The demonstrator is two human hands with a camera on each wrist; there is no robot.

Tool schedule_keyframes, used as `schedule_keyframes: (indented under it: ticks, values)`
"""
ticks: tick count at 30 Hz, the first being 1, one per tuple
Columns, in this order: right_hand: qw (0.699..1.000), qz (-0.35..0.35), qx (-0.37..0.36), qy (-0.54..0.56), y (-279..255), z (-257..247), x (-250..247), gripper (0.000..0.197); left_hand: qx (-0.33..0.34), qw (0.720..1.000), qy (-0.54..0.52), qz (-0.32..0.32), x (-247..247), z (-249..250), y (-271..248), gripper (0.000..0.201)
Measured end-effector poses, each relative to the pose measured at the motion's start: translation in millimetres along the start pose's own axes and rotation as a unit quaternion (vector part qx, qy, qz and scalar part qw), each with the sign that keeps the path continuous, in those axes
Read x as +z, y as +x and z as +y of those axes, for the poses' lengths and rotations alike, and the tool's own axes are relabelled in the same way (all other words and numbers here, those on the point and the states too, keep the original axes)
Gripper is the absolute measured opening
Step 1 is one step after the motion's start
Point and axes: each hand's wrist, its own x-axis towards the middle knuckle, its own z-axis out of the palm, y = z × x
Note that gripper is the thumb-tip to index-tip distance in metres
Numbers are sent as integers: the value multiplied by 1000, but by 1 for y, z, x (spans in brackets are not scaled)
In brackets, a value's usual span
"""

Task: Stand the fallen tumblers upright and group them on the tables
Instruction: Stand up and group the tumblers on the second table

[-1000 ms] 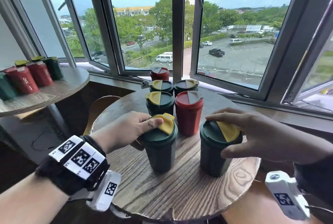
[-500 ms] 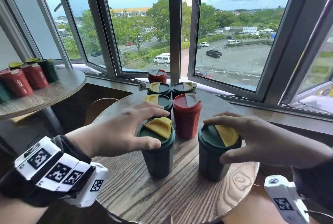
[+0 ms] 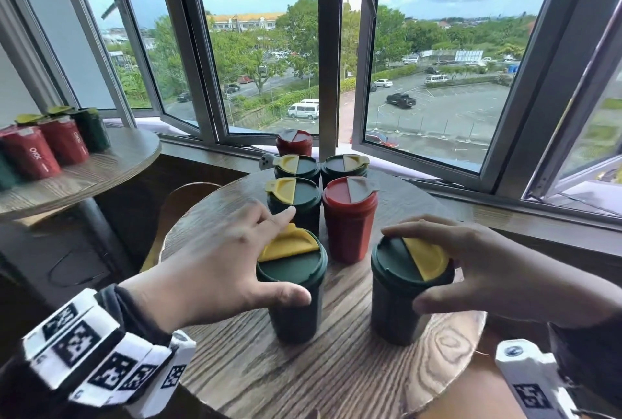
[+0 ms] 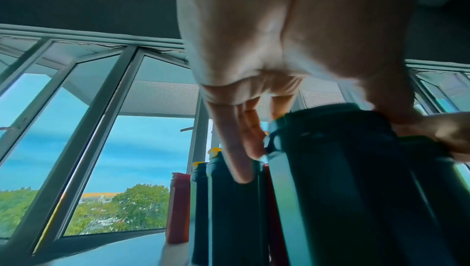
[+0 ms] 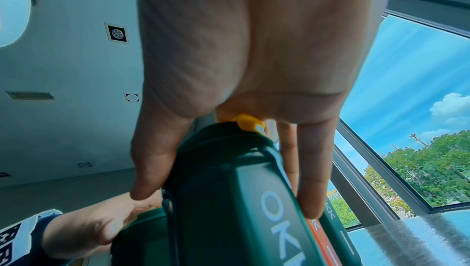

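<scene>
Two dark green tumblers with yellow lid flaps stand upright at the front of the round wooden table [image 3: 303, 378]. My left hand [image 3: 296, 255] is spread over the left tumbler [image 3: 296, 314], fingers straight behind the lid and thumb at its front rim. In the left wrist view the fingers [image 4: 241, 159] hang beside this tumbler [image 4: 343, 179]. My right hand [image 3: 404, 267] grips the lid of the right tumbler [image 3: 393, 317] between thumb and fingers. The right wrist view shows that grip [image 5: 226, 200] on the tumbler [image 5: 241, 234].
Behind the front pair stand a red tumbler [image 3: 348, 223] and three green ones [image 3: 296, 196]; another red one [image 3: 294, 142] is on the window sill. A side table [image 3: 101, 172] on the left carries several upright red and green tumblers. A chair [image 3: 181, 203] sits under the table's left edge.
My left hand has let go of the left tumbler's lid and spread its fingers wide. The right hand has kept its hold on the right tumbler.
</scene>
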Motion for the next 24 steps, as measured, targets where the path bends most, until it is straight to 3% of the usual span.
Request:
schedule_keyframes:
  ticks: [5,9,12,14,17,24]
  values:
    - [1000,17,2,14,-3,4,3,88,44,991,-109,-67,-7,-4,-3,100]
    - [998,49,16,36,-9,7,6,97,4,997,-77,16,0,-2,-6,107]
    - [996,59,26,68,-13,10,8,97,2,996,-89,-2,2,-3,-9,115]
    - [994,78,31,74,-14,12,8,88,-4,994,-107,-6,1,-5,-8,110]
    - [993,100,38,53,-6,9,13,80,-26,993,-106,43,2,-5,-5,103]
    - [989,142,42,27,34,-6,27,85,-61,986,-90,127,9,8,9,95]
